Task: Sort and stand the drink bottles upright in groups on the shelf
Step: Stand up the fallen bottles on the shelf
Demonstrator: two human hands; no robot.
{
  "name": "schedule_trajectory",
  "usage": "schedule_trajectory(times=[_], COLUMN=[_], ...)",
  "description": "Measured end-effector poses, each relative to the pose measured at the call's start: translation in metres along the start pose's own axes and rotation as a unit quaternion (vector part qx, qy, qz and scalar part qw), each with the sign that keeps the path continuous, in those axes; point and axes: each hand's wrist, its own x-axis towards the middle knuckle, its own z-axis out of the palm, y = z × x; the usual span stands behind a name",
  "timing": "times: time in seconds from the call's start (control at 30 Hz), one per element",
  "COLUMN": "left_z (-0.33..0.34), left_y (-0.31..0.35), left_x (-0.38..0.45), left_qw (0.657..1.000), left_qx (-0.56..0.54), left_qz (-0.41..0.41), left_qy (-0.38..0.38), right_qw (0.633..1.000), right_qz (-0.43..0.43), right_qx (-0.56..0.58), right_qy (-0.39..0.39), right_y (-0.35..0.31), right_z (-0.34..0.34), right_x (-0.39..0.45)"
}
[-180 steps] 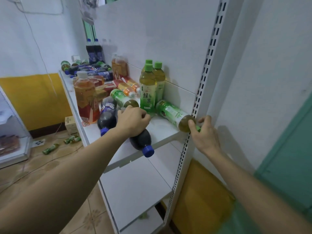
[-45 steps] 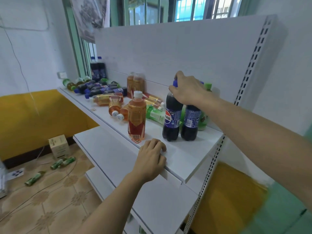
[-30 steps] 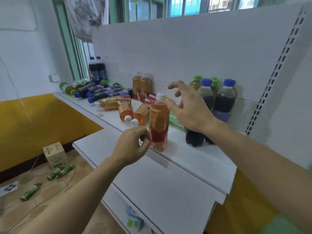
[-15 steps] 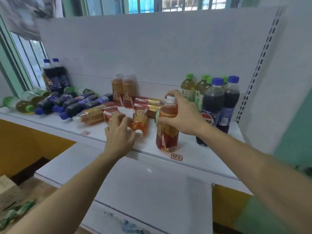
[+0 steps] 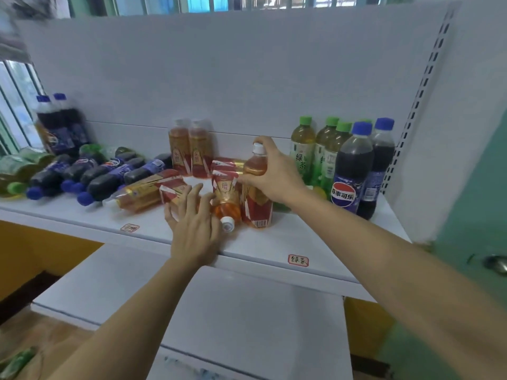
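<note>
Drink bottles on white metal shelf [image 5: 274,242]: we count seven upright in groups, many lying; our right hand [image 5: 270,175] grips one standing amber red-labelled tea bottle [image 5: 256,198], left hand [image 5: 194,229] spread over a fallen one.

Glossy clear plastic bottles [image 5: 256,196], shiny printed labels, matt white painted shelf [image 5: 263,242]

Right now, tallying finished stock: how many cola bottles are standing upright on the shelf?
4 cola bottles: two at the back left, two at the right end beside the green teas. More could hide behind.
</note>
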Motion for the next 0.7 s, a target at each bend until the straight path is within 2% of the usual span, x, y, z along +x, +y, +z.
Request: schedule_trajectory(times=[0.07, 0.13, 0.2, 0.23, 0.27, 0.3, 0.37, 0.43, 0.5, 0.57, 0.7], left_z=[-0.001, -0.003, -0.003, -0.002, -0.002, -0.001, -0.001, 0.0, 0.001, 0.002, 0.0], left_y=[-0.001, -0.001, 0.0, 0.0, 0.0, 0.0, -0.001, -0.001, -0.002, -0.003, -0.003], left_x=[0.001, 0.002, 0.001, 0.001, 0.001, 0.001, 0.0, 0.001, 0.001, 0.001, 0.001], left_qw=[1.0, 1.0, 1.0, 1.0, 1.0, 1.0, 1.0, 1.0, 1.0, 1.0, 1.0], left_qx=[-0.005, -0.014, -0.019, -0.019, -0.019, -0.019, -0.017, -0.015, -0.015, -0.012, -0.007], left_qz=[0.007, 0.009, 0.007, 0.008, 0.009, 0.011, 0.014, 0.014, 0.011, 0.013, 0.009], left_qy=[-0.011, -0.007, 0.008, 0.012, 0.012, 0.011, 0.006, 0.004, 0.003, 0.002, -0.001], right_qw=[1.0, 0.996, 0.986, 0.983, 0.986, 0.991, 0.988, 0.96, 0.931, 0.904, 0.856], right_qz=[0.002, 0.032, 0.07, 0.08, 0.089, 0.1, 0.129, 0.15, 0.151, 0.134, 0.091], right_qx=[0.013, 0.084, 0.146, 0.138, 0.105, 0.051, -0.08, -0.199, -0.267, -0.332, -0.441], right_qy=[-0.014, -0.02, 0.049, 0.085, 0.093, 0.068, -0.025, -0.125, -0.199, -0.234, -0.256], right_y=[-0.001, 0.001, 0.008, 0.013, 0.02, 0.026, 0.04, 0.047, 0.05, 0.056, 0.058], right_z=[0.0, -0.003, -0.013, -0.02, -0.026, -0.03, -0.032, -0.028, -0.021, -0.012, -0.008], right_x=[-0.003, -0.006, -0.005, -0.003, 0.0, 0.002, 0.006, 0.003, -0.002, -0.004, 0.003])
